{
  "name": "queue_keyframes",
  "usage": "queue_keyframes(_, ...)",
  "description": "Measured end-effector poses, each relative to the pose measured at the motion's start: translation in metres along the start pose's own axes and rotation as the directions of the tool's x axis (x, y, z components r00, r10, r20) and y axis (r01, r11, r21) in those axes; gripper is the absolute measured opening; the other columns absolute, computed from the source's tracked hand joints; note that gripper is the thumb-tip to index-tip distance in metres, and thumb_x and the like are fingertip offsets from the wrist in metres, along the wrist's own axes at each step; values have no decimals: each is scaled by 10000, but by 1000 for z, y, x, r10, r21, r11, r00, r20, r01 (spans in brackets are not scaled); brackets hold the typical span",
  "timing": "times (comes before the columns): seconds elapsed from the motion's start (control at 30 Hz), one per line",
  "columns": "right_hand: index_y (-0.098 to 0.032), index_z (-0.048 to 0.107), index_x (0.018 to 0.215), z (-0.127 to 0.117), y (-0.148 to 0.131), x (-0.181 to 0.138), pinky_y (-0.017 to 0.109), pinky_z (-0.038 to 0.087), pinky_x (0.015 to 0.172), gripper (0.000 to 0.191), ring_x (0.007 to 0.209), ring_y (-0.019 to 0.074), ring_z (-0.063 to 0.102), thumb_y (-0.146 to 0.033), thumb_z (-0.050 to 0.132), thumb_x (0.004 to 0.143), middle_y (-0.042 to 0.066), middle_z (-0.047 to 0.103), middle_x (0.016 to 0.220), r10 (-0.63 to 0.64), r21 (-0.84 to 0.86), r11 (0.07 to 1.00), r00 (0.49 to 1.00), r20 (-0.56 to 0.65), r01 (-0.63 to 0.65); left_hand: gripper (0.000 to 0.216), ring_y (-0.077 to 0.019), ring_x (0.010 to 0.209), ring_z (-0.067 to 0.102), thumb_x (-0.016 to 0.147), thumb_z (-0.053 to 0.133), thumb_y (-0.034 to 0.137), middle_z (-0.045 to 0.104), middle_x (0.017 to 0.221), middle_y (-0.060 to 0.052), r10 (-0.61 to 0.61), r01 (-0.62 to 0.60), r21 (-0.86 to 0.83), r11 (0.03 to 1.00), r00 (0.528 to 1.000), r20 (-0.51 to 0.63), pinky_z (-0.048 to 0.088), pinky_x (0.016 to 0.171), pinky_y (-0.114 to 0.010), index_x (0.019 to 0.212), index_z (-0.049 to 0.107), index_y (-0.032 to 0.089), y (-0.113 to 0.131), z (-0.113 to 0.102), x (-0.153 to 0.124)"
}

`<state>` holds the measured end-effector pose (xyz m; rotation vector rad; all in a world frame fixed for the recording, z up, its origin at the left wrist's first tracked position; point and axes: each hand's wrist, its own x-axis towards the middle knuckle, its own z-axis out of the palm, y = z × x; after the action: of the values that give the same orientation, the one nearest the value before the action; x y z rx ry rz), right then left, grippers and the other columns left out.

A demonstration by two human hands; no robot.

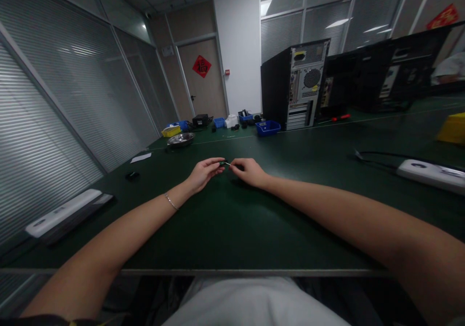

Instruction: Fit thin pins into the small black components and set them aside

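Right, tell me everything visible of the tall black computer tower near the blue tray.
The tall, boxy black computer tower stands upright on the dark green tabletop, its grey, metal-looking back turned toward the camera. The back carries a power socket near the top, a round fan grille, a column of ports, yellow patches and pale slot covers low down. A blue plastic tray sits near its base.

Single head cam, wide view, looks fwd & down across tbl (pixel 218 239) twd door (pixel 209 92).
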<state>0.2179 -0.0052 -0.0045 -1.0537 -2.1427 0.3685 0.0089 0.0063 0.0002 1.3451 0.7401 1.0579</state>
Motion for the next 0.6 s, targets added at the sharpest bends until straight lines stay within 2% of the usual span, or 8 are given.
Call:
queue_keyframes(0.27, -204, 677, 960, -1, -4, -1, 246, 372, 627, 267, 737, 150, 571, -343, 465, 880, 38, 679, 893, -34, -73, 997, 999, 21, 36, 279, -138, 817, 614, 716, 722, 178, 671, 934, -97, 81, -73, 119, 990, 994, -69, 479, 798, -274, 980, 682, 99, -1, 4, 1)
queue_keyframes(0.6, -201, 677, 977, -2, -4, -2, 258, 392, 643, 268, 748, 156, 578, -341, 471, 880, 45, 679, 898, -15, -36, 999, 999, 33, 16, 250, -128, 751, 609, 702, 726, 162, 676, 862, -86, 92, -80, 120, 990, 991, -99, 482, 740, -261, 942, 697, 101, 3, 1, 2)
